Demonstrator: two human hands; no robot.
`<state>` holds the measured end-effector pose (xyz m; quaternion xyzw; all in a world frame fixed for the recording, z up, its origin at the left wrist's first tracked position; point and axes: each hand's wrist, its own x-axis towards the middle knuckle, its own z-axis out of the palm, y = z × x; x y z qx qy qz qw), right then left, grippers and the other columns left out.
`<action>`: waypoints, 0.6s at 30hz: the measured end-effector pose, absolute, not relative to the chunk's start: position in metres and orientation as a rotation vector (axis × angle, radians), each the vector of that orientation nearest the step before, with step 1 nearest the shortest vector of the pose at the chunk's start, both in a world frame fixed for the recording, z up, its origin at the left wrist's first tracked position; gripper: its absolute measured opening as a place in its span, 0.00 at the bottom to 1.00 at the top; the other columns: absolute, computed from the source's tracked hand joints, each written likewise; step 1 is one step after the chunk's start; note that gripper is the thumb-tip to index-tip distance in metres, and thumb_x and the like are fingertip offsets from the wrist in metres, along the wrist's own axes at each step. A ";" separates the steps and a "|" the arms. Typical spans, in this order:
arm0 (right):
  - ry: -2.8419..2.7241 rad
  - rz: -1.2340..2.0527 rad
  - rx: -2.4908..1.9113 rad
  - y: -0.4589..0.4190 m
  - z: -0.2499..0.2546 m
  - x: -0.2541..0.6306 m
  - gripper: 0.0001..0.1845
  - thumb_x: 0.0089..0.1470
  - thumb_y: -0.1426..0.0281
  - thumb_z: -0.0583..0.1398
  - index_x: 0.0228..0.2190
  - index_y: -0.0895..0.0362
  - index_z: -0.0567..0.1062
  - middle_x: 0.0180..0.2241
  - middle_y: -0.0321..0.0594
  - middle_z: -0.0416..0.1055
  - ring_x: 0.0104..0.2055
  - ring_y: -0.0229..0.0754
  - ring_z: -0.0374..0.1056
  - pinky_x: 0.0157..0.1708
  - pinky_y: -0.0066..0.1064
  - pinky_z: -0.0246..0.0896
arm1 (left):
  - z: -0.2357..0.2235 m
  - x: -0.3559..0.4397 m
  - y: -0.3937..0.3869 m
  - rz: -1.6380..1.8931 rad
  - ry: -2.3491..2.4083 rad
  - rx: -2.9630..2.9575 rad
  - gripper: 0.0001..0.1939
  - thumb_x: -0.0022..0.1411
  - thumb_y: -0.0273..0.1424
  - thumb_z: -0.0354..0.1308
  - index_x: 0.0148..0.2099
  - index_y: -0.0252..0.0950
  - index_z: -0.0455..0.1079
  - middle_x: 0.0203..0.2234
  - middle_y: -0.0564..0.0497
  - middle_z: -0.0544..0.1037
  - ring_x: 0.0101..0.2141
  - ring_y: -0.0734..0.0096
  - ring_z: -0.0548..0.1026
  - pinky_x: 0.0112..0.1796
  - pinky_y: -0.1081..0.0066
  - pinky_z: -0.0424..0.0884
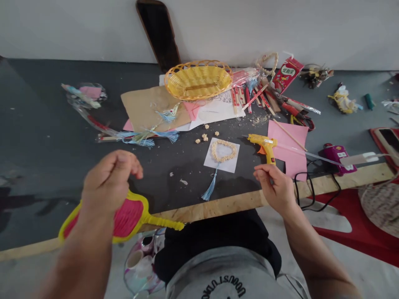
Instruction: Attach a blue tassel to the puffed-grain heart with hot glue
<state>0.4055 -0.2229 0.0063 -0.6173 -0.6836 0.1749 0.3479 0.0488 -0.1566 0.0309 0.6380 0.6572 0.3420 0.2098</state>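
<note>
My left hand (107, 180) hovers above a hand fan (129, 216) with a pink woven face and yellow-wrapped rim and handle. Its fingers are curled with the thumb against them; whatever they hold, if anything, is hidden. On the right, my right hand (277, 187) is closed in a pinch just below a yellow glue gun (264, 145), and nothing I can make out shows in it. Between the hands, a ring of small cream flower-like pieces (223, 160) lies on a white paper square (230, 167), with a blue tassel (210, 187) hanging from it. Several loose cream pieces (205, 137) lie behind.
A yellow woven basket (199, 83) stands at the back on papers, before a leaning phone (158, 33). Wrapped sticks (249, 97), scissors (304, 121) and a red drink carton (287, 74) clutter the right. Pink paper (294, 166), a purple box (339, 158) and black cables (311, 199) flank my right hand.
</note>
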 end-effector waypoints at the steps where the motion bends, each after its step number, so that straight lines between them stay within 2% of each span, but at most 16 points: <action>1: -1.818 0.431 -1.598 -0.219 0.009 0.404 0.10 0.66 0.65 0.55 0.34 0.53 0.74 0.29 0.37 0.76 0.30 0.38 0.73 0.31 0.29 0.67 | 0.032 0.045 -0.151 0.886 1.887 1.746 0.20 0.71 0.37 0.48 0.26 0.35 0.60 0.19 0.57 0.67 0.24 0.78 0.69 0.31 0.76 0.67; 4: -1.971 0.350 -1.562 -0.210 0.013 0.400 0.13 0.66 0.65 0.55 0.29 0.53 0.73 0.26 0.37 0.75 0.27 0.38 0.71 0.29 0.29 0.64 | 0.034 0.037 -0.138 0.529 2.106 1.842 0.17 0.66 0.34 0.55 0.25 0.34 0.65 0.18 0.57 0.68 0.24 0.78 0.67 0.29 0.78 0.59; 6: -2.012 0.291 -1.566 -0.205 0.012 0.400 0.11 0.65 0.68 0.54 0.32 0.53 0.73 0.29 0.38 0.76 0.30 0.40 0.72 0.31 0.30 0.65 | 0.034 0.035 -0.133 0.285 2.114 2.039 0.07 0.64 0.31 0.56 0.34 0.35 0.72 0.26 0.55 0.74 0.29 0.74 0.70 0.29 0.77 0.58; 7: -2.013 0.259 -1.579 -0.204 0.011 0.400 0.09 0.65 0.70 0.54 0.35 0.53 0.74 0.32 0.40 0.76 0.33 0.41 0.73 0.34 0.31 0.67 | 0.033 0.034 -0.132 0.202 2.098 2.140 0.07 0.64 0.29 0.56 0.42 0.36 0.74 0.34 0.53 0.76 0.33 0.71 0.72 0.31 0.76 0.60; 9: -2.018 0.203 -1.604 -0.202 0.008 0.401 0.09 0.64 0.72 0.54 0.42 0.54 0.74 0.39 0.44 0.76 0.42 0.45 0.74 0.42 0.36 0.69 | 0.030 0.036 -0.133 0.146 2.072 2.306 0.19 0.63 0.25 0.53 0.56 0.39 0.71 0.47 0.47 0.74 0.40 0.64 0.74 0.35 0.71 0.67; 10: -2.040 0.189 -1.609 -0.201 0.005 0.401 0.11 0.64 0.72 0.54 0.45 0.54 0.74 0.42 0.46 0.76 0.45 0.47 0.73 0.45 0.38 0.69 | 0.027 0.039 -0.135 0.160 2.050 2.376 0.22 0.64 0.24 0.52 0.59 0.38 0.69 0.51 0.44 0.72 0.42 0.61 0.75 0.39 0.66 0.70; 12: -2.115 0.198 -1.601 -0.198 0.000 0.398 0.13 0.64 0.71 0.55 0.49 0.53 0.74 0.46 0.47 0.75 0.48 0.49 0.72 0.48 0.42 0.69 | 0.021 0.050 -0.140 0.264 1.940 2.516 0.19 0.65 0.24 0.50 0.57 0.36 0.71 0.53 0.41 0.71 0.45 0.58 0.75 0.48 0.58 0.72; 14: -2.170 0.200 -1.603 -0.194 -0.007 0.392 0.13 0.64 0.70 0.56 0.49 0.54 0.74 0.45 0.47 0.75 0.47 0.50 0.72 0.47 0.43 0.69 | 0.014 0.066 -0.145 0.359 1.704 2.661 0.17 0.67 0.25 0.50 0.54 0.36 0.73 0.53 0.41 0.73 0.49 0.56 0.75 0.52 0.55 0.70; 16: -2.183 0.157 -1.658 -0.189 -0.014 0.385 0.11 0.64 0.68 0.57 0.47 0.54 0.74 0.42 0.47 0.76 0.45 0.51 0.71 0.45 0.43 0.68 | 0.006 0.083 -0.149 0.390 1.438 2.737 0.18 0.67 0.25 0.50 0.55 0.39 0.73 0.56 0.42 0.73 0.55 0.51 0.72 0.54 0.51 0.69; 18: -2.172 0.097 -1.733 -0.184 -0.021 0.380 0.07 0.63 0.67 0.58 0.42 0.54 0.75 0.38 0.46 0.75 0.42 0.50 0.71 0.42 0.41 0.67 | -0.003 0.098 -0.152 0.416 1.147 2.742 0.19 0.69 0.26 0.50 0.57 0.41 0.72 0.58 0.44 0.73 0.60 0.50 0.68 0.57 0.48 0.66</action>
